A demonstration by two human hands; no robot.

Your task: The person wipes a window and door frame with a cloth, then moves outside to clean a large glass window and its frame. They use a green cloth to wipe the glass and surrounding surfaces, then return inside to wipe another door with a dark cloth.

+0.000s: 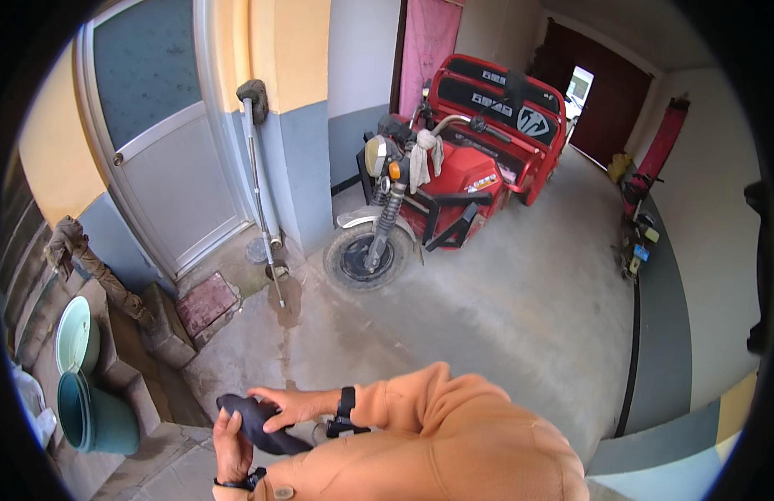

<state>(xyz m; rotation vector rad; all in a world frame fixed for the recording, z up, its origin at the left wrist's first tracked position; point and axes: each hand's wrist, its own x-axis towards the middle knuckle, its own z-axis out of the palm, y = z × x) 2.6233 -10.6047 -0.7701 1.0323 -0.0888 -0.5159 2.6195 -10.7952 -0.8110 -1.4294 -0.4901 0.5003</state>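
At the bottom of the head view, a dark, soft cloth-like item is held between my two hands; its exact kind cannot be told. My left hand grips its left side, thumb on top. From the right, my right hand rests on it with thumb and fingers around its upper edge. Both wrists wear dark straps, and orange sleeves cover the arms. The item's lower end runs behind the sleeve.
A red cargo tricycle stands ahead. A mop leans by a white door. At left, a green bucket and a pale green basin sit on concrete steps. Assorted items line the right wall.
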